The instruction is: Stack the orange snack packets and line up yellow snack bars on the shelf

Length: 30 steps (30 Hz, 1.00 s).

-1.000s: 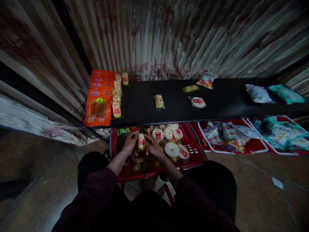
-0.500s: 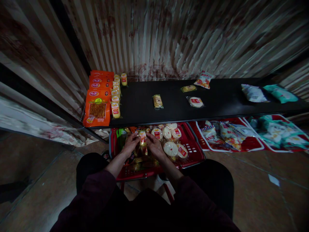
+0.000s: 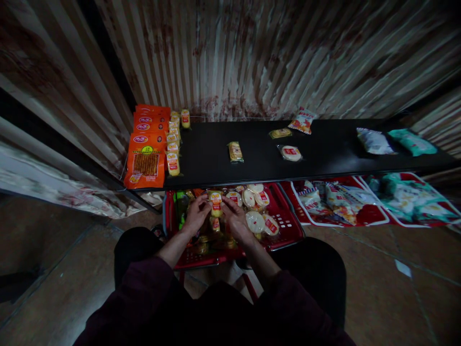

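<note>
Between my two hands, above the red basket (image 3: 293, 226), is a small wrapped snack cake (image 3: 216, 203), yellow with a red and white label. My left hand (image 3: 195, 214) pinches its left edge, and the fingers of my right hand (image 3: 236, 220) close on its right edge. The basket beneath holds more wrapped snacks, among them several round white crackers (image 3: 255, 221) to the right of my hands. On the black shelf just beyond, similar snack cakes (image 3: 173, 164) stand in a column beside the orange snack packets (image 3: 145, 161).
The black shelf (image 3: 201, 154) also carries a single yellow snack pack (image 3: 235, 151), a wrapped round cracker (image 3: 291, 153), a red and white bag (image 3: 303, 120) and a teal bag (image 3: 412, 142). Two more baskets with bagged snacks (image 3: 340, 199) sit below at the right. A striped curtain (image 3: 234, 57) hangs behind.
The snack cake has come up slightly toward the shelf's front edge and shows more of its label. Both hands still hold its sides; the right hand has shifted slightly right.
</note>
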### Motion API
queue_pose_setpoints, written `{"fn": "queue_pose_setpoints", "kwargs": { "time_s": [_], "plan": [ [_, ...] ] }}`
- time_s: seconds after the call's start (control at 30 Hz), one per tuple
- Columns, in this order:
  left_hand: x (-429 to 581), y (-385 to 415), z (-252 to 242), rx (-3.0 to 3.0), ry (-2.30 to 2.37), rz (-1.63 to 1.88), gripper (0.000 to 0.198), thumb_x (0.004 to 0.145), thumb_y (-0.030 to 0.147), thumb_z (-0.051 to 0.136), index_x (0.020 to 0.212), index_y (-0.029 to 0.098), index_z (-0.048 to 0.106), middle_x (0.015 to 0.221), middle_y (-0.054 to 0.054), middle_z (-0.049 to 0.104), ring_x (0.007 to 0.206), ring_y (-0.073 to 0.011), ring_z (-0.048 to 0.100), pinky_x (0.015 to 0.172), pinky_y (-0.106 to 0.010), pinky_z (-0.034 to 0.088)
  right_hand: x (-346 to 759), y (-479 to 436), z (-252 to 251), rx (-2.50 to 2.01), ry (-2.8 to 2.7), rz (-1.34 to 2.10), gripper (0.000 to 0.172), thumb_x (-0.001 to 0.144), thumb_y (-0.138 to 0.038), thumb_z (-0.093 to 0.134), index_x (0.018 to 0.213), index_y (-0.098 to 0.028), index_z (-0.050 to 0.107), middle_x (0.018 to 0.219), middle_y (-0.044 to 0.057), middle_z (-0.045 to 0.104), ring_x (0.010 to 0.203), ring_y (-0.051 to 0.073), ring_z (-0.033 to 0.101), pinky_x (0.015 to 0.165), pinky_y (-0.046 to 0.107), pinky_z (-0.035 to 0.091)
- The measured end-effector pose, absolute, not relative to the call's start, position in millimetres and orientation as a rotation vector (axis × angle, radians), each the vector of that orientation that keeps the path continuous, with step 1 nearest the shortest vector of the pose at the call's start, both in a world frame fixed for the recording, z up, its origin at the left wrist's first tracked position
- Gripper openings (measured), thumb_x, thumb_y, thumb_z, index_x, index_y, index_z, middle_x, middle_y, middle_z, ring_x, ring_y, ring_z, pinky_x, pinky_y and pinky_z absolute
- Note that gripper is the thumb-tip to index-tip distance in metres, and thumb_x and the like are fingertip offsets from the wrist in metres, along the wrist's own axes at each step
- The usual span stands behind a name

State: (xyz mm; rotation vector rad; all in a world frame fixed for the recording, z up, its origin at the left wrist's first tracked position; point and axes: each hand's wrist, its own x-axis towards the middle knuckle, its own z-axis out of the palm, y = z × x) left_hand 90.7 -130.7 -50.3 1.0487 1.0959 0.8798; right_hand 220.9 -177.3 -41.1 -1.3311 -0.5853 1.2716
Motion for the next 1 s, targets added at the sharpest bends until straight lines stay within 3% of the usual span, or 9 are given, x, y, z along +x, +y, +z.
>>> {"fn": "queue_pose_setpoints", "kwargs": {
  "time_s": [0.2,0.47,0.67,0.87,1.0],
  "plan": [
    [92,-132,-39,1.255,1.083,0.978,0.032,0.077,0.033,0.061,0.105,0.017,0.06,0.082,-0.001,0.063,0.076,-0.0132,0.058,0.076,-0.026,0.045,219,-179,-26,-1.3,-0.576,1.23,0.047,0.068,-0.041,0.074,0.11,-0.024,0.066,0.105,0.004,0.071,0.099,0.023,0.065,0.09,0.04,0.05],
    [93,-132,-38,1.386,1.059,1.063,0.032,0.083,0.035,0.055,0.11,0.02,0.058,0.083,-0.001,0.062,0.073,-0.0122,0.057,0.07,-0.023,0.045,218,-176,-19,-1.256,-0.621,1.194,0.039,0.071,-0.037,0.071,0.108,-0.026,0.068,0.115,0.004,0.068,0.116,0.025,0.056,0.102,0.044,0.042],
    [93,-126,-31,1.372,1.112,1.14,0.03,0.085,0.034,0.053,0.111,0.019,0.053,0.091,-0.003,0.062,0.081,-0.0137,0.059,0.076,-0.026,0.046,211,-172,-6,-1.198,-0.601,1.205,0.038,0.071,-0.035,0.072,0.108,-0.029,0.068,0.117,0.001,0.067,0.113,0.023,0.059,0.1,0.041,0.044],
    [91,-117,-28,1.424,1.152,1.225,0.016,0.086,0.032,0.051,0.094,0.019,0.055,0.089,-0.004,0.06,0.084,-0.0153,0.058,0.079,-0.029,0.046,204,-164,-2,-1.159,-0.626,1.175,0.036,0.07,-0.035,0.072,0.105,-0.028,0.069,0.107,0.002,0.07,0.101,0.022,0.063,0.094,0.04,0.047],
    [89,-116,-28,1.476,1.131,1.215,0.017,0.087,0.032,0.048,0.092,0.019,0.057,0.092,-0.005,0.061,0.086,-0.0168,0.058,0.08,-0.03,0.046,203,-159,-2,-1.199,-0.645,1.111,0.035,0.068,-0.032,0.073,0.102,-0.028,0.069,0.101,0.001,0.071,0.096,0.02,0.063,0.09,0.039,0.049]
  ]
}}
